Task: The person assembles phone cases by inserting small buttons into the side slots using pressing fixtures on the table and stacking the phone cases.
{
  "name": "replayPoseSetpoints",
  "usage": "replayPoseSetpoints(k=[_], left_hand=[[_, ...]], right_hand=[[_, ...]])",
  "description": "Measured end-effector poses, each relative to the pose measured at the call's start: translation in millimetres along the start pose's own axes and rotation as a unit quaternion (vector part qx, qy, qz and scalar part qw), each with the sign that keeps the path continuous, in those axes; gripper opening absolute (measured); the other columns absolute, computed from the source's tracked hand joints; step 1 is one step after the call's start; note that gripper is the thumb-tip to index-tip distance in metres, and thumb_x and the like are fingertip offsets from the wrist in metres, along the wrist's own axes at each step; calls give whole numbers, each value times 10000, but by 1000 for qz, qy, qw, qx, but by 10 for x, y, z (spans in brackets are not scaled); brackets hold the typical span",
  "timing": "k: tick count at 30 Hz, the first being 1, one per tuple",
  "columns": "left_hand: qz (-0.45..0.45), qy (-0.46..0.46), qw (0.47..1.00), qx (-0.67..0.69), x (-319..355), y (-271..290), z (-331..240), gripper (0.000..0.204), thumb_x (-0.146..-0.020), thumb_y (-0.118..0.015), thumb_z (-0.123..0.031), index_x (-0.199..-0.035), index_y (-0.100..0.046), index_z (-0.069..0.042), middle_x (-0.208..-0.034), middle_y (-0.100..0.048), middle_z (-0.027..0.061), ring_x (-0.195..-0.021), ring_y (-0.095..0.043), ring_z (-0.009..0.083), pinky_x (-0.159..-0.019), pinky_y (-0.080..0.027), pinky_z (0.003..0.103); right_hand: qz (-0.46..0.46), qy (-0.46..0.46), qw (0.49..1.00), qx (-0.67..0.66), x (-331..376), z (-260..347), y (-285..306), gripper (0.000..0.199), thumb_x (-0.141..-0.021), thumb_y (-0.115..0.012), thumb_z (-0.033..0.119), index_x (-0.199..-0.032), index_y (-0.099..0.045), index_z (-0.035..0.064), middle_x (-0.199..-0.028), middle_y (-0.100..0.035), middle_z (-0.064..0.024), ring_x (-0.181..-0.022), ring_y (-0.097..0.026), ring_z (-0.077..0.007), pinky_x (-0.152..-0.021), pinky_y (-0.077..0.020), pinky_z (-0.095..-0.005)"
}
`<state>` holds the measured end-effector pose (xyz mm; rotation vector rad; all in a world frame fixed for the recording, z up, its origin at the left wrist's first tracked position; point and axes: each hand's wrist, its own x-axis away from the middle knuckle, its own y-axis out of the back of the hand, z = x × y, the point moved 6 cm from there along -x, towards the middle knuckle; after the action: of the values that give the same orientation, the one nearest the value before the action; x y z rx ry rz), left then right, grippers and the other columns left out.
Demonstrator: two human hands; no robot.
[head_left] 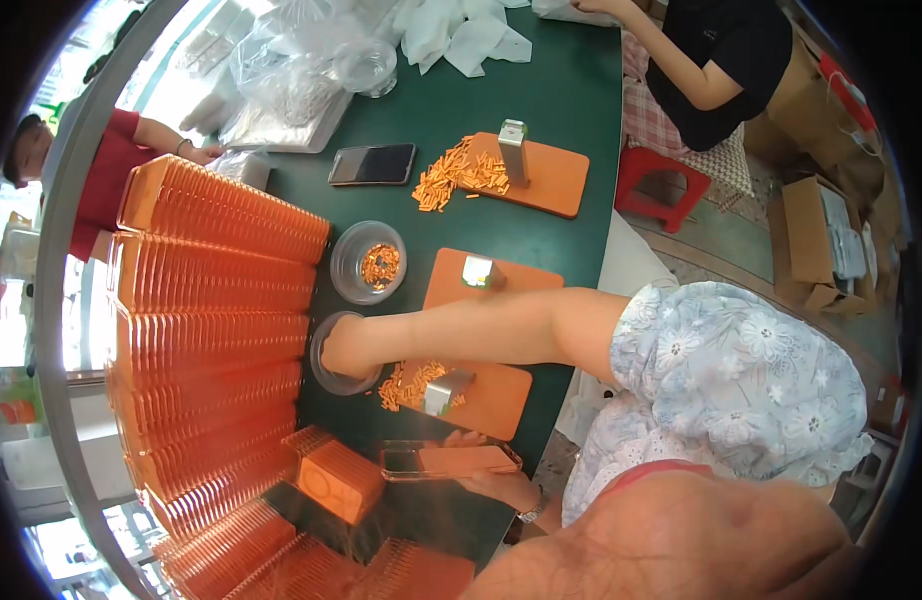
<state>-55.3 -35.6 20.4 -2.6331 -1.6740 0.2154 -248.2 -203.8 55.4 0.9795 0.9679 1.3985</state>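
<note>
Right hand (pixel 343 350) dips curled into a clear bowl (pixel 326 375), orange trays (pixel 216 330) stacked beside; grip hidden.

1. One bare forearm is coming into the frame from the lower right edge, large and blurred because it is so close to the camera, and is angling up toward the lower middle.
2. It appears to be the right arm, and it is wearing a watch at the wrist.
3. The right hand (pixel 493 486) is lying palm up in the lower middle of the frame, cradling a flat case (pixel 451 461) from below.
4. One digit is curling over the far edge, so the hand is closing around it.
5. The left hand is not showing anywhere in the frame.
</note>
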Motion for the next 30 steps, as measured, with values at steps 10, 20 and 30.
replayPoseSetpoints(k=[10, 20, 30], left_hand=[[-24, 31, 999, -1, 44, -49, -94, 835, -903, -448, -584, -1436, -224, 20, -1014, -480, 91, -843, -513, 152, -648, -479, 273], [31, 77, 992, 95, -6, -100, 58, 623, -889, -532, -402, -1333, -393, 12, -1045, -560, 96, -667, -555, 116, -432, -424, 223], [-40, 99, 992, 60, -33, 104, 153, 832, -697, -554, -188, -1450, -260, 9, -1176, -500, 95, -972, -521, 165, -893, -442, 308]], right_hand=[[-38, 17, 998, -46, 82, 40, 84, 213, -635, -731, 174, -812, -732, 57, -886, -708, -127, -859, -680, -304, -666, -535, -431], [-263, 38, 871, -413, 1003, -77, 730, 135, -838, -618, 132, -862, -623, 0, -711, -609, -28, -691, -613, -87, -608, -509, -255], [-66, 12, 866, -495, 1630, 213, 554, 30, -821, -636, 33, -825, -634, 3, -749, -615, -13, -688, -575, -59, -587, -454, -203]])
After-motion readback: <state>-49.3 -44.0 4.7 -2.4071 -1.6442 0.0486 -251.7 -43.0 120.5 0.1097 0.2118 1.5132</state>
